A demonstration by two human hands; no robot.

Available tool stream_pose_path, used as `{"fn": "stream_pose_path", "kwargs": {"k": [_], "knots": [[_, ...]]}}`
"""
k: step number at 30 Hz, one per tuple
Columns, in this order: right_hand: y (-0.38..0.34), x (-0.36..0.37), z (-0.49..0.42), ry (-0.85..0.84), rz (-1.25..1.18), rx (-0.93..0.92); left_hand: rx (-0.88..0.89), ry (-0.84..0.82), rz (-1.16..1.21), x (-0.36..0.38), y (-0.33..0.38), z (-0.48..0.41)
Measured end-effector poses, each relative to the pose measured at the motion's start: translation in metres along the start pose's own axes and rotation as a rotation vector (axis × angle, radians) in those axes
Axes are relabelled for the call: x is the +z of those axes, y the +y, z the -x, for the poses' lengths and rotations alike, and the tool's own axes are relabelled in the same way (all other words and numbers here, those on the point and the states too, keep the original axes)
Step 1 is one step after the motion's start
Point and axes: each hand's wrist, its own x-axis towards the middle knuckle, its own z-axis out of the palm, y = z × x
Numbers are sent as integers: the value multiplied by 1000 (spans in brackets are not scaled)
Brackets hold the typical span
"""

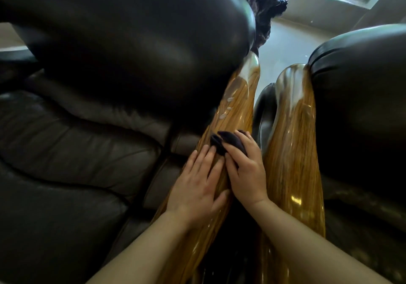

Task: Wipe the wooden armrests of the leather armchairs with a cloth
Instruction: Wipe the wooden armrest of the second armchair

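Two dark leather armchairs are sitting side by side, and their shiny wooden armrests are almost touching. The right hand [246, 169] is holding a small dark cloth [228, 144] in a tight grip and pressing it on the left armrest [237, 99]. The left hand [197, 184] is lying flat and loose on the same armrest, just beside the cloth. The right armrest [292, 129] is sitting bare nearby.

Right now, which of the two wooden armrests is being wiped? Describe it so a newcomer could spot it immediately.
Start at the large dark leather armchair filling the left of the view. Along its right edge runs a glossy golden-brown wooden armrest, parallel to a second wooden armrest on the neighbouring chair. Only the first has both hands on it, the right hand pressing a dark crumpled cloth down.
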Motion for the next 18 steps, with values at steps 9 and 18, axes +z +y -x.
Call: {"fn": "stream_pose_path", "kwargs": {"k": [9,18], "knots": [[16,-11,-46,-145,143,-197,24,14,62,-8,-2,-1],[23,-16,-103,2,98,-174,44,106,157,-6,-5,-1]]}}
